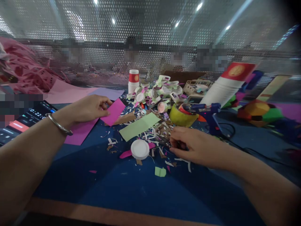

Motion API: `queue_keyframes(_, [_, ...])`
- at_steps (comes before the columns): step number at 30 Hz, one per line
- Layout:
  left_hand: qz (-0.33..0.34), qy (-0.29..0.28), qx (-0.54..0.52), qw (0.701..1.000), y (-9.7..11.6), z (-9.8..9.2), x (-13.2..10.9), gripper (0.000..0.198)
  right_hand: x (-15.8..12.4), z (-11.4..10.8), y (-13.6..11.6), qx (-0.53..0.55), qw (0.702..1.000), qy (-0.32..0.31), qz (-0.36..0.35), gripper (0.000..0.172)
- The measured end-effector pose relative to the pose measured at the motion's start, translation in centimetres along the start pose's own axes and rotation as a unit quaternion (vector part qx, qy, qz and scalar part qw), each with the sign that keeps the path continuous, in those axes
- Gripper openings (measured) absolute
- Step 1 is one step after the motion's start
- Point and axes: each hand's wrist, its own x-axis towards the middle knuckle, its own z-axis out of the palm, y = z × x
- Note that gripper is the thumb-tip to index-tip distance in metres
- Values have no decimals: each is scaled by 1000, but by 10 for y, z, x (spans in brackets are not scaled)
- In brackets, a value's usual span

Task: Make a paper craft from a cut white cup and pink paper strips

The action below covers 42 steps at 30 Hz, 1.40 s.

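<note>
My left hand [87, 108], with a metal bangle on the wrist, pinches one end of a bright pink paper strip [113, 111] and holds it just above the blue table [131, 188]. My right hand [191, 146] rests among paper scraps [162, 131], its fingers curled around something small and dark that I cannot make out. Between the two hands lie a light green paper strip [139, 126] and a white round lid [140, 149]. A larger pink sheet [81, 131] lies under my left wrist.
A yellow tape roll [181, 116] and a blue glue gun [208, 113] sit behind my right hand. A heap of small paper rolls [160, 92], a red-and-white cup [133, 81], a phone with a timer [25, 121] at left, a perforated screen behind.
</note>
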Motion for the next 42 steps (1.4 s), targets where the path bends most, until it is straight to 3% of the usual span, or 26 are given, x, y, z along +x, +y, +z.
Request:
queue_keyframes(4, [24, 30, -62, 997, 5, 9, 0, 9, 1, 1, 3, 6, 1000, 21, 17, 15])
queue_keyframes(5, [18, 29, -137, 990, 8, 15, -2, 8, 1, -1, 3, 13, 999, 25, 25, 16])
queue_keyframes(7, [-34, -11, -264, 964, 16, 29, -7, 18, 2, -4, 3, 31, 998, 38, 38, 19])
queue_keyframes(10, [-60, -34, -310, 948, 30, 46, -15, 16, 2, -8, 2, 68, 994, 73, 53, 19])
queue_keyframes(14, [-63, -54, -449, 889, 46, 60, -25, 3, 2, -9, -2, 202, 970, 112, 80, 13])
queue_keyframes(17, [-76, -49, -511, 855, 54, 67, -29, 6, 3, -7, -7, 310, 940, 113, 86, 18])
queue_keyframes(23, [-81, -80, -556, 824, 56, 75, -35, 4, 3, -3, -20, 360, 911, 188, 70, 22])
queue_keyframes(29, [-86, -89, -577, 808, 60, 79, -39, 8, 2, -2, -29, 353, 913, 188, 78, 32])
queue_keyframes(36, [-79, -75, -612, 783, 60, 82, -39, 11, 4, 0, -28, 326, 922, 194, 78, 33])
queue_keyframes(42, [-73, -72, -634, 767, 63, 84, -39, 17, 6, 3, -27, 338, 923, 163, 83, 33])
